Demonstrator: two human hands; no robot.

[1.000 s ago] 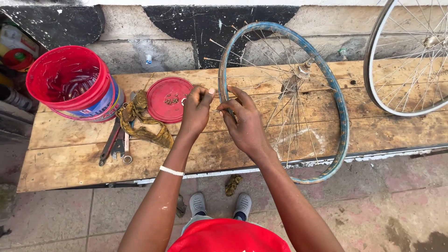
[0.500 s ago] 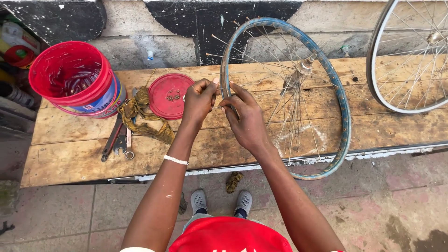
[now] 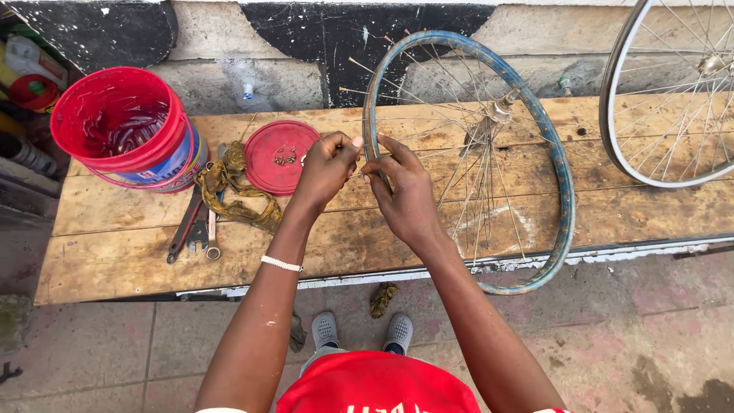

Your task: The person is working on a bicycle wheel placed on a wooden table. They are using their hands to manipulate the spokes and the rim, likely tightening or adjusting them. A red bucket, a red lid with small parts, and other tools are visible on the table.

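Fingertips of left hand and right hand pinch something tiny, unclear, at blue wheel rim.

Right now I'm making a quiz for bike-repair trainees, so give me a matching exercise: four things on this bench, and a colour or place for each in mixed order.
Things:
1. bucket
2. wheel rim at the hands
3. round lid
4. spanners

Descriptions:
A. blue, standing on the bench, leaning toward the wall
B. lying flat, red, small metal parts on it
C. red, at the bench's left end
D. dark metal, below the yellowish rag

Pairs: 1-C, 2-A, 3-B, 4-D
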